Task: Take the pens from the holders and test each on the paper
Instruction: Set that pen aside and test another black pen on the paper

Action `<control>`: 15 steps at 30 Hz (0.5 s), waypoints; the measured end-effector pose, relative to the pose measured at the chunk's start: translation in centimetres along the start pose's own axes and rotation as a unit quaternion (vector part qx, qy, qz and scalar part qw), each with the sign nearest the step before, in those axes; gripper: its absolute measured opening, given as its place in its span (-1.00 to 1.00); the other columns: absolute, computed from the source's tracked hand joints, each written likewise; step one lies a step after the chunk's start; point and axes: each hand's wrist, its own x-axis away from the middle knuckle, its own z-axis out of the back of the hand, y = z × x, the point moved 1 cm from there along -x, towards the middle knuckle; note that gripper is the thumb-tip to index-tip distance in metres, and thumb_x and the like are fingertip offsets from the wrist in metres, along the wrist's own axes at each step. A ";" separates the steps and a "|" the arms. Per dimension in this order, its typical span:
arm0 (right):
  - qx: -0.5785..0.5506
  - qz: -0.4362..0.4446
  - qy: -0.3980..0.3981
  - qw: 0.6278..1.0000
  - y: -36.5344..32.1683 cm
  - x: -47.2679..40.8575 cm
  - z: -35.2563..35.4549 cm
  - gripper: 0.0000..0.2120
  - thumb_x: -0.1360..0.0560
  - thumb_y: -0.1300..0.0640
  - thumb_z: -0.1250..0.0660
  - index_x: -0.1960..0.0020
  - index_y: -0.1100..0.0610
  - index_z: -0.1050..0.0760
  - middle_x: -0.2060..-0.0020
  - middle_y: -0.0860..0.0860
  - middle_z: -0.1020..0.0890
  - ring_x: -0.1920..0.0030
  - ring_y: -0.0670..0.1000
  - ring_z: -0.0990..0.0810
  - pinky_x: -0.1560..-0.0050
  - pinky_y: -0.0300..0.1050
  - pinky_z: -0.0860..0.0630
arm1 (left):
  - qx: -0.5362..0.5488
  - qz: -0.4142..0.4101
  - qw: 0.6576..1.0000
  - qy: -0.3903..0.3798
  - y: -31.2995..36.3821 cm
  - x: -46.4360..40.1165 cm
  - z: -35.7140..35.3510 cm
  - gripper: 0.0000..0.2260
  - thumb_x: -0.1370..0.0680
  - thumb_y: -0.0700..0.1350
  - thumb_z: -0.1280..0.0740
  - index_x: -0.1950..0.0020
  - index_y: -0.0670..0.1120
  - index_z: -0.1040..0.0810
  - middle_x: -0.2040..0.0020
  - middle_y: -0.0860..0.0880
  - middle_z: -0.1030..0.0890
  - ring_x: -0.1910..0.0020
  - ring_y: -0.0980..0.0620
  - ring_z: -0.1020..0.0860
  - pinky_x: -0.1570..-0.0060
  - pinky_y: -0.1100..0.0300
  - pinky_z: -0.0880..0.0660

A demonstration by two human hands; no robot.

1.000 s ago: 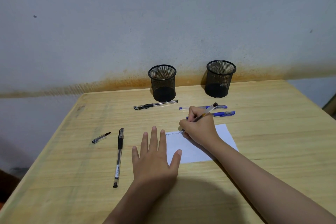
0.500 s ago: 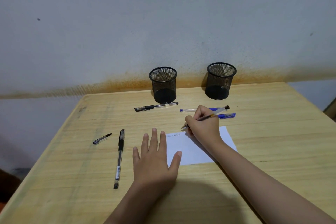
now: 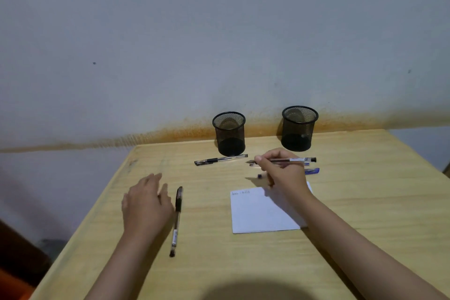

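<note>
Here we see our right hand (image 3: 283,173) raised above the far edge of the paper (image 3: 258,212), its fingers and thumb pinching a clear pen (image 3: 292,160) that lies almost level, with the tip toward the left and the dark end toward the right. The paper is white and lies on the desk (image 3: 365,190) near the middle, with some small writing at its far left corner. Our left hand (image 3: 146,204) is over the left part of the desk, palm down, fingers loosely spread and holding nothing; we cannot tell if it touches the wood. Just beside it, to the right, a black pen (image 3: 177,221) lies with one end toward the near edge. Two black mesh holders stand at the far edge by the wall, the left holder (image 3: 229,133) and the right holder (image 3: 299,128); we see no pens inside. In front of the left holder lies one more clear pen with black grip (image 3: 220,160). Two blue pens (image 3: 311,171) lie partly hidden behind our right hand.
</note>
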 end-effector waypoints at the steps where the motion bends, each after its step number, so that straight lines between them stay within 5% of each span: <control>1: 0.003 0.007 -0.002 1.000 -0.3 0.2 0.1 -0.92 -0.42 0.23 -0.46 0.20 0.22 -0.58 0.43 -0.01 -0.61 0.44 -0.14 -0.53 0.43 -0.27 -0.47 | -0.005 0.009 1.000 -0.012 -1.2 -0.4 0.0 -0.68 -0.53 -0.08 -0.27 -0.28 -0.05 -0.50 -0.28 -0.08 -0.53 -0.25 -0.14 -0.45 -0.21 -0.09 -0.39; 4: 0.026 0.014 -0.032 0.999 -0.8 1.4 0.1 -0.95 -0.46 0.23 -0.42 0.17 0.20 -0.58 0.47 -0.06 -0.59 0.54 -0.16 -0.47 0.52 -0.27 -0.43 | 0.024 0.024 0.998 -0.048 -3.0 -0.4 0.0 -0.82 -0.50 -0.09 -0.36 -0.08 -0.04 -0.62 -0.06 -0.03 -0.60 -0.09 -0.09 -0.53 0.07 0.08 -0.47; 8: 0.030 -0.009 -0.063 0.998 -1.4 3.3 -0.3 -0.92 -0.49 0.25 -0.37 0.10 0.28 -0.57 0.37 0.11 -0.61 0.59 -0.11 -0.43 0.58 -0.24 -0.41 | 0.081 0.025 0.996 -0.026 -3.0 -0.3 0.3 -0.98 -0.47 -0.11 -0.41 0.15 0.01 -0.62 0.13 0.04 -0.58 0.05 -0.01 -0.55 0.18 0.16 -0.42; 15: -0.019 0.016 -0.111 0.993 -3.8 6.1 -1.7 -0.90 -0.50 0.33 -0.33 0.10 0.19 -0.58 0.38 0.04 -0.69 0.60 -0.14 -0.45 0.57 -0.25 -0.41 | 0.360 -0.037 0.931 -0.045 2.6 2.5 2.8 -0.83 -0.46 -0.27 -0.40 0.16 0.00 -0.67 0.20 0.05 -0.67 0.18 0.17 -0.61 0.24 0.38 -0.49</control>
